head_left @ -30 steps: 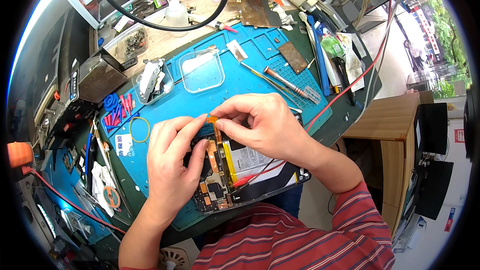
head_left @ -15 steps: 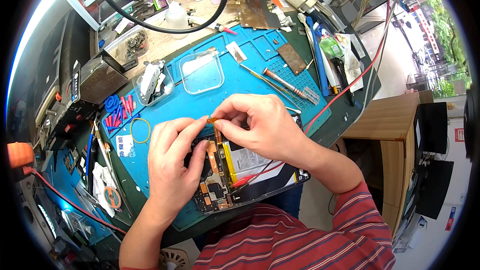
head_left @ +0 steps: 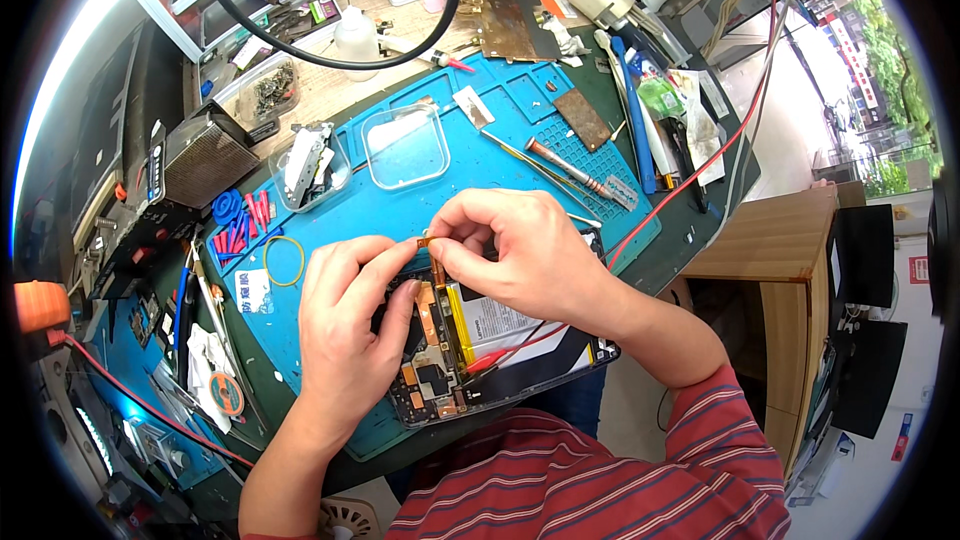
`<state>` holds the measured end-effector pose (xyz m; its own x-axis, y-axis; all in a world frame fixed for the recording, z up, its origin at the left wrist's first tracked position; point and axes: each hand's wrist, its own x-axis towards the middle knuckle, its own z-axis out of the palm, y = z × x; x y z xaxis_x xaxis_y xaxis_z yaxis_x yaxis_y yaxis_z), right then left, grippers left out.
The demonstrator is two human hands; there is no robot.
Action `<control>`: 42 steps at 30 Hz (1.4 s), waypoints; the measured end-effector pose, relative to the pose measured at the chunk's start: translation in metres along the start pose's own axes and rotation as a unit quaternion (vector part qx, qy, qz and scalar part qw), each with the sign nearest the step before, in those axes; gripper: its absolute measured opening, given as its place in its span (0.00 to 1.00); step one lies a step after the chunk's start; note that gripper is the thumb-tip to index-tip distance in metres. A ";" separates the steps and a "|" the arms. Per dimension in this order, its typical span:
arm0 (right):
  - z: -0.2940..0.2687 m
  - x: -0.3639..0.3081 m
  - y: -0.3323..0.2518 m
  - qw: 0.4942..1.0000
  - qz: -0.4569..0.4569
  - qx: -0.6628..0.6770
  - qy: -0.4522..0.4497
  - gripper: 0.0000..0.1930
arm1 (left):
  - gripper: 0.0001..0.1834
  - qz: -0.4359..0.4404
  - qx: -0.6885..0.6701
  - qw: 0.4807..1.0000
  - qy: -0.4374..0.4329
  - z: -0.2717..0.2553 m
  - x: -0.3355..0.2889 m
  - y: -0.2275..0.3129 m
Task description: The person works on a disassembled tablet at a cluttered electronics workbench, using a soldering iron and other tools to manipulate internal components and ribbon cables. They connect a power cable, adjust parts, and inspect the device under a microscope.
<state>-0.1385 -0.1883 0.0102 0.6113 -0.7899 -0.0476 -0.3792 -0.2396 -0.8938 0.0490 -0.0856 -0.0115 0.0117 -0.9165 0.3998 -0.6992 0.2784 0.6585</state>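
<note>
An opened tablet (head_left: 520,380) lies tilted at the near edge of the blue mat, its battery (head_left: 485,320) and circuit board (head_left: 432,375) exposed. My right hand (head_left: 505,245) pinches an orange flex cable (head_left: 437,272) between thumb and index finger, above the tablet's far edge. My left hand (head_left: 345,325) is stretched over the tablet's left end. Its index fingertip meets the cable's end, while the thumb sits apart, close to the board. A red probe clip (head_left: 483,361) with a thin wire rests across the battery.
The blue mat (head_left: 330,325) bears a clear tray (head_left: 405,147), a box of metal parts (head_left: 312,168), a rubber band (head_left: 284,261), a screwdriver (head_left: 570,168) and a blade (head_left: 622,192). A red wire (head_left: 680,185) runs down the right side. A black cable (head_left: 330,62) loops overhead.
The view has shifted very slightly. Both hands keep almost the same pose, with the flex cable still in my right fingers.
</note>
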 end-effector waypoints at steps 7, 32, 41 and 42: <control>0.001 0.000 0.001 1.000 -0.004 -0.010 -0.005 0.10 | 0.21 -0.001 0.001 1.000 0.000 0.000 0.000 0.000; -0.013 -0.052 -0.021 0.950 -0.223 -0.218 0.012 0.12 | 0.27 0.021 -0.029 0.997 -0.062 -0.010 -0.002 0.003; -0.006 -0.061 -0.015 0.941 -0.235 -0.242 0.027 0.21 | 0.38 0.022 -0.008 0.991 -0.132 -0.020 -0.002 0.009; -0.005 -0.065 -0.016 0.936 -0.230 -0.263 0.034 0.22 | 0.38 0.020 -0.006 0.991 -0.136 -0.022 -0.002 0.010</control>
<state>-0.1759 -0.1364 0.0297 0.7556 -0.5645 0.3323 -0.3876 -0.7943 -0.4679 0.0575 -0.0751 0.0083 -0.2091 -0.9480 0.2399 -0.6870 0.3170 0.6538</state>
